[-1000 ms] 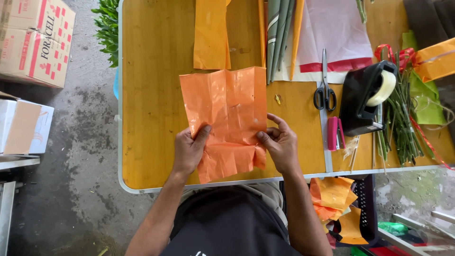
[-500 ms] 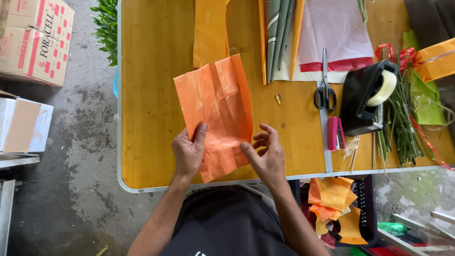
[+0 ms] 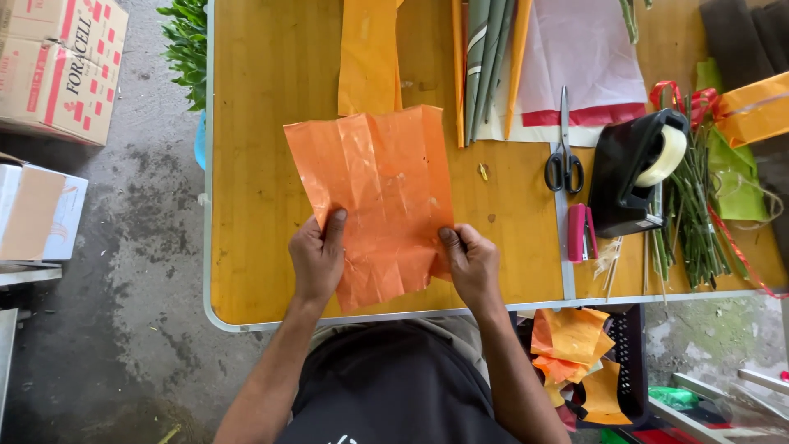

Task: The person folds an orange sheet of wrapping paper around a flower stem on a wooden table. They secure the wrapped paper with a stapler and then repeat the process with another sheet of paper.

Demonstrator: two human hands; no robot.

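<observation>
A creased orange paper sheet [image 3: 378,193] lies spread on the yellow wooden table [image 3: 263,164], tilted a little to the left. My left hand [image 3: 319,256] pinches its lower left edge, thumb on top. At the lower right edge my right hand [image 3: 470,263] grips the same sheet. Both hands sit near the table's front edge.
Scissors [image 3: 564,160], a black tape dispenser [image 3: 634,168], a pink stapler [image 3: 580,233] and green stems [image 3: 694,214] lie to the right. More orange paper [image 3: 368,53], pink paper [image 3: 579,53] and folded strips [image 3: 485,66] are at the back. Cardboard boxes [image 3: 62,66] stand on the floor at left; a black crate with orange scraps [image 3: 579,362] sits below the table at right.
The orange sheet was turned and narrowed half a second ago; now it is opened out wider and flatter. Both hands have shifted to its lower corners.
</observation>
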